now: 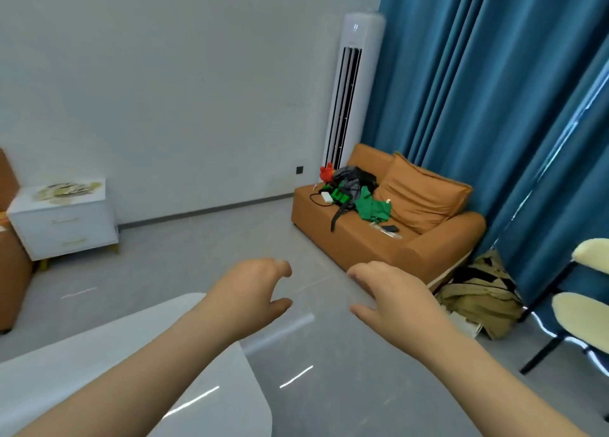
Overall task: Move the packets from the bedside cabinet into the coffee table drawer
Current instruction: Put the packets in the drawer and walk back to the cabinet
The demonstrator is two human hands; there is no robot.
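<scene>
Hands: left hand (250, 291), right hand (392, 300) empty, loosely curled.
Pale yellowish packets (67, 190): atop white two-drawer cabinet (62, 230), ten o'clock.

You can read just one thing: at about 1 o'clock, the small lit display (355, 27) near the top of the white tower air conditioner (349, 84) shows two digits, seemingly 23. At 9 o'clock, print on the packets (67, 189) atop the bedside cabinet (62, 225) is too blurred to read

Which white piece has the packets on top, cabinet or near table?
The cabinet, far left by the wall: packets lie piled on its top. The near table, bottom left, shows none.
</scene>
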